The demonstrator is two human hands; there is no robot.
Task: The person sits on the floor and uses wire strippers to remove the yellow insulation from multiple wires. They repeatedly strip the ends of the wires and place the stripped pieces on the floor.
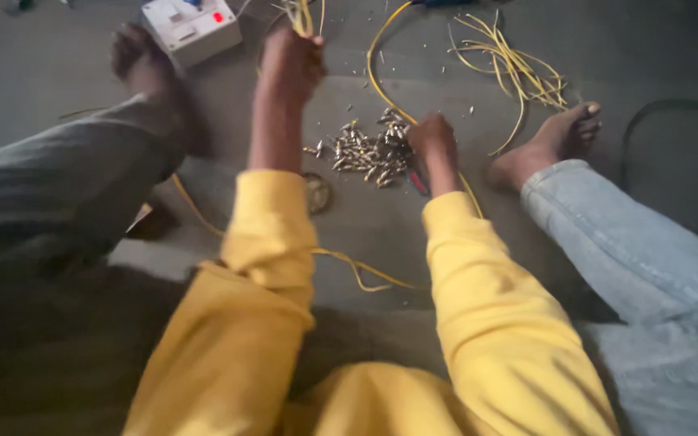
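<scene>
My left hand (291, 63) is raised toward the far side of the floor, fingers closed on a bunch of yellow wires (302, 16). My right hand (431, 139) rests at the right edge of a pile of small metal pieces (365, 149), fingers curled; what it grips is hidden, though a red tool handle (418, 182) shows just beneath it. A long yellow wire (377, 69) loops past that hand. Both arms wear yellow sleeves.
A white switch box (190, 28) with a red button lies at the far left. A tangle of cut yellow wires (519, 69) lies at the far right. Another person's bare foot (547, 145) and jeans leg lie to the right; a dark-trousered leg (66, 182) lies left.
</scene>
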